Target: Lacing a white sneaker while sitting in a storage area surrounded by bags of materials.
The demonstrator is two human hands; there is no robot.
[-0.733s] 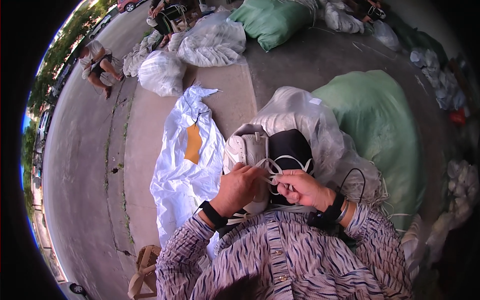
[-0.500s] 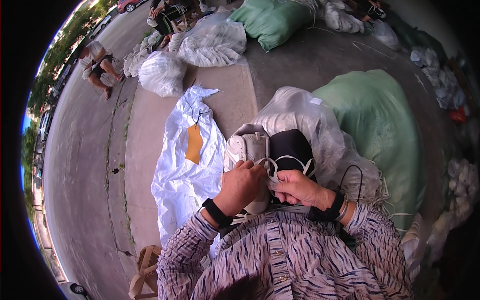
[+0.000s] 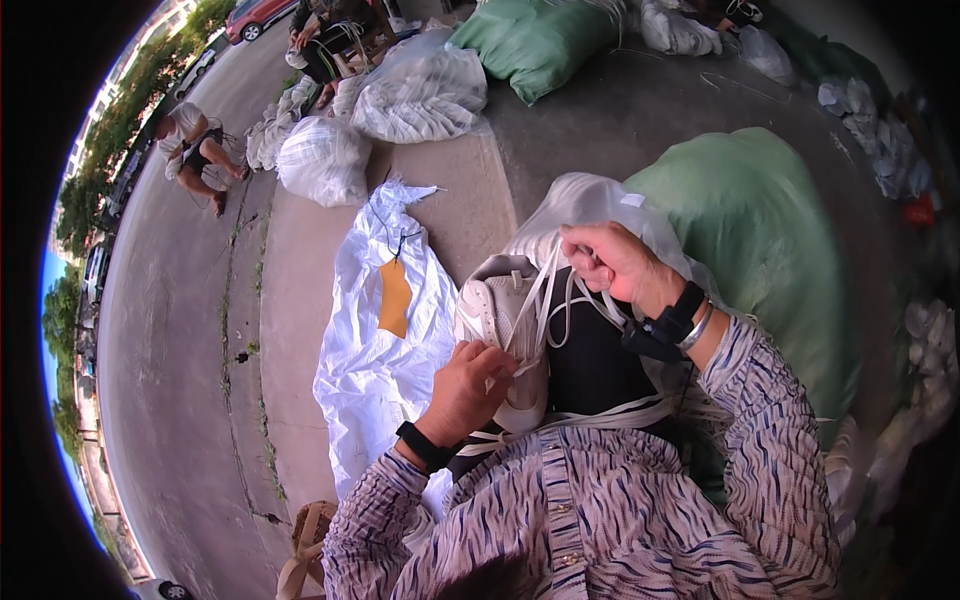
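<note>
A pale beige-white sneaker (image 3: 515, 320) rests on my lap, its toe toward my body. From it rises a white shoelace (image 3: 545, 290), drawn up and to the right. My right hand (image 3: 612, 262) is closed on the lace, above my dark-clad leg (image 3: 592, 360). My left hand (image 3: 470, 385) pinches at the lacing on the left side of the shoe, near a short stretch of lace. More loose white laces (image 3: 630, 410) lie across my lap by the shirt hem.
A white woven sack (image 3: 365, 350) with an orange-yellow piece (image 3: 395, 300) lies on the left. Right of me stand a clear plastic bag (image 3: 590, 205) and a big green sack (image 3: 760, 230). Farther off are more bags (image 3: 322, 160) and a seated person (image 3: 195, 145).
My right hand has moved up and away from the shoe, pulling the lace taut. My left hand has dropped slightly lower, and the two hands are now farther apart.
</note>
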